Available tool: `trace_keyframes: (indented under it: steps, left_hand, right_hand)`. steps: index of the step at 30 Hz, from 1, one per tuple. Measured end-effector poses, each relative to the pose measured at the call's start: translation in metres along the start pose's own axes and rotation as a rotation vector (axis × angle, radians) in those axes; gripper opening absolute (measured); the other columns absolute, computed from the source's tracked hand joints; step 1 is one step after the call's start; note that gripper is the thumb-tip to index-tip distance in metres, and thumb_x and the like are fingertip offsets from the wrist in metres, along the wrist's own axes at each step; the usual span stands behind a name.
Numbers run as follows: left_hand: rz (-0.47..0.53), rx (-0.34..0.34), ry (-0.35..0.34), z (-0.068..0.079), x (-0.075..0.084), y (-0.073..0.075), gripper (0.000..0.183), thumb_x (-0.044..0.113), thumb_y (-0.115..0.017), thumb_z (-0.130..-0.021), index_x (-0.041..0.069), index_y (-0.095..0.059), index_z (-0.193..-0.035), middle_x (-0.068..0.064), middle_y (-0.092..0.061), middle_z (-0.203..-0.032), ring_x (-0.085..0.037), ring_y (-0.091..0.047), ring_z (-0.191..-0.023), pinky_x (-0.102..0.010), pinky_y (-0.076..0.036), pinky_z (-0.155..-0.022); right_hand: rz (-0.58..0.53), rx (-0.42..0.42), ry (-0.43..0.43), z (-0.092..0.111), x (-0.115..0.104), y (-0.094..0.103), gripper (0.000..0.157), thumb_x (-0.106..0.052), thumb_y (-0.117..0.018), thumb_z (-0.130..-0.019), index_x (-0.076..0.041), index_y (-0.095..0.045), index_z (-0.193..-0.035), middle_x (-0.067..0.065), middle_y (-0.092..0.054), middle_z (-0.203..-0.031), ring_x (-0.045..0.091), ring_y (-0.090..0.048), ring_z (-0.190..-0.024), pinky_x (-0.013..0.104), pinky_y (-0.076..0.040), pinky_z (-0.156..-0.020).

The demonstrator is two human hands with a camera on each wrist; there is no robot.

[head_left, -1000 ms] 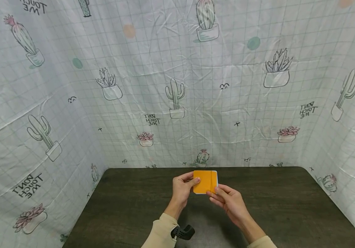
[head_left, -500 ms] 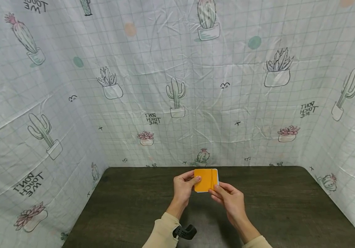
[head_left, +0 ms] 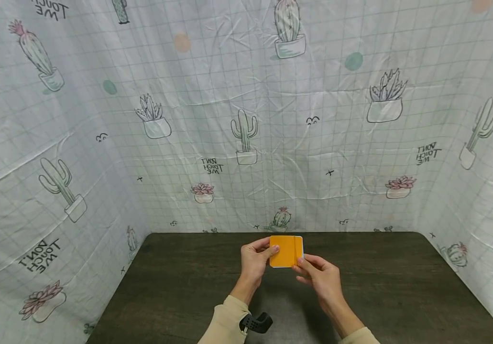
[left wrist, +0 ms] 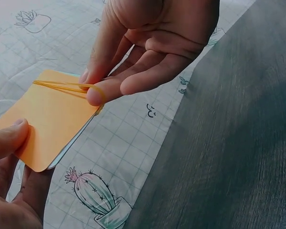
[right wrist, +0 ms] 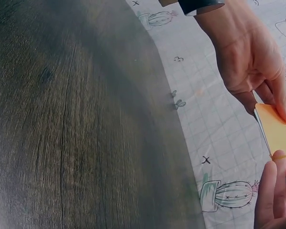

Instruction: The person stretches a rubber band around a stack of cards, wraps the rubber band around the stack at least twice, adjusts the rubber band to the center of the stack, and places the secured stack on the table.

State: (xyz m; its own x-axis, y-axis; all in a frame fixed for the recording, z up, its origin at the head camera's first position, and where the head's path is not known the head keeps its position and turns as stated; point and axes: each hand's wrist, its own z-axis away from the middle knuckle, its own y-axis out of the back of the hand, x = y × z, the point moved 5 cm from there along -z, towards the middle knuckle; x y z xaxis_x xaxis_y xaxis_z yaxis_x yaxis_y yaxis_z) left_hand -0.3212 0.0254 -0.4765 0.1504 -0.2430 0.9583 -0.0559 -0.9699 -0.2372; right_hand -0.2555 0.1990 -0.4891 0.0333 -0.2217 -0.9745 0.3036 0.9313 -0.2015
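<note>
A small orange notebook point(head_left: 281, 251) with pale page edges is held up over the table in the head view. My left hand point(head_left: 253, 263) grips its left side, thumb flat on the cover and fingers behind. At the lower right edge, my right hand point(head_left: 324, 281) pinches the notebook's orange elastic band point(left wrist: 62, 86). The left wrist view shows a fingertip hooked in the band's loop, pulled a little off the cover. Only part of the notebook shows in the right wrist view, cut by the frame's edge.
Beneath the hands lies a dark wood-grain table point(head_left: 186, 286). A white grid-patterned cloth with cactus prints point(head_left: 246, 191) hangs behind it and on both sides. A black wrist strap point(head_left: 257, 323) sits at the left sleeve.
Both hands and the notebook have shifted very slightly right. My right fingers have moved a little outward along the notebook's lower right corner, still at the band. The left grip is unchanged.
</note>
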Motion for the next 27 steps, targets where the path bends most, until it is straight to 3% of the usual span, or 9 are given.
trace_keyframes:
  steps: [7, 20, 27]
  left_hand:
    - [-0.028, -0.007, 0.008, 0.001, -0.001, 0.002, 0.025, 0.004, -0.079, -0.084, -0.005, -0.076, -0.107, -0.015, -0.074, -0.093, -0.02, -0.072, -0.076, -0.032, -0.06, -0.066]
    - [-0.012, -0.031, 0.069, -0.001, -0.005, 0.003, 0.029, 0.0, -0.078, -0.085, -0.003, -0.075, -0.113, -0.015, -0.074, -0.097, -0.025, -0.074, -0.083, -0.035, -0.061, -0.069]
    - [-0.041, -0.068, 0.089, 0.001, -0.006, 0.002, 0.027, 0.003, -0.078, -0.086, -0.001, -0.075, -0.112, -0.012, -0.073, -0.094, -0.021, -0.072, -0.08, -0.028, -0.059, -0.066]
  right_hand:
    - [0.275, 0.03, 0.049, -0.002, -0.002, 0.005, 0.033, -0.024, -0.077, -0.091, 0.002, -0.073, -0.111, 0.006, -0.073, -0.094, 0.016, -0.066, -0.081, 0.033, -0.059, -0.071]
    - [0.374, -0.033, 0.131, -0.007, -0.016, 0.006, 0.03, -0.023, -0.075, -0.093, 0.003, -0.073, -0.109, 0.01, -0.073, -0.091, 0.018, -0.065, -0.076, 0.027, -0.056, -0.065]
    - [0.44, -0.022, 0.215, -0.012, -0.033, 0.006, 0.03, -0.026, -0.073, -0.094, 0.0, -0.074, -0.109, 0.01, -0.071, -0.092, 0.019, -0.063, -0.076, 0.026, -0.054, -0.065]
